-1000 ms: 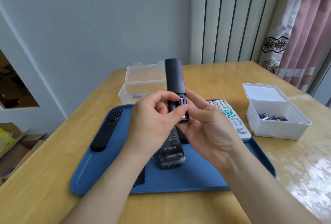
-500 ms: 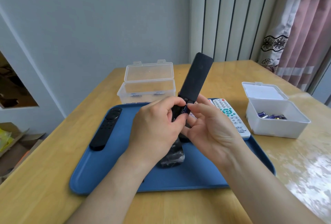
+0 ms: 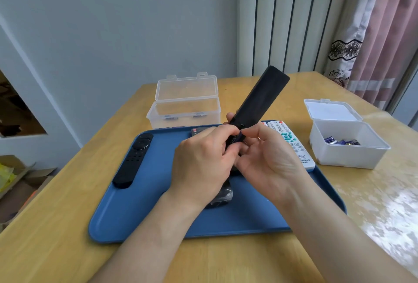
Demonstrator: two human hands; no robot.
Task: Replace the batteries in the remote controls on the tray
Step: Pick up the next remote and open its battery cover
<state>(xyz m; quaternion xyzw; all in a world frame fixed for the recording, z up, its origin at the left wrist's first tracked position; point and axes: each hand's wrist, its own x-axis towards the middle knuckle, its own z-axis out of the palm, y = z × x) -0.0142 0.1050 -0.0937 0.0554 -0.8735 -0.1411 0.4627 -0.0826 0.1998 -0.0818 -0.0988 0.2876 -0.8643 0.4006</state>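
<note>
Both hands hold a long black remote (image 3: 260, 99) above the blue tray (image 3: 144, 210), its back facing me and its far end tilted up to the right. My left hand (image 3: 201, 165) grips its lower end. My right hand (image 3: 269, 158) pinches at a purple battery (image 3: 240, 137) in the open compartment. On the tray lie a black remote (image 3: 133, 160) at the left, a white remote (image 3: 291, 144) at the right, and a wrapped black remote (image 3: 222, 194) mostly hidden under my hands.
A clear open box (image 3: 185, 104) with a few batteries stands behind the tray. A white open box (image 3: 346, 144) holding several purple batteries sits on the wooden table (image 3: 339, 203) to the right. Cardboard boxes (image 3: 13, 176) lie on the floor at left.
The held remote has tilted from pointing straight away to leaning up and right. My hands stayed at its lower end, fingers working at the battery compartment.
</note>
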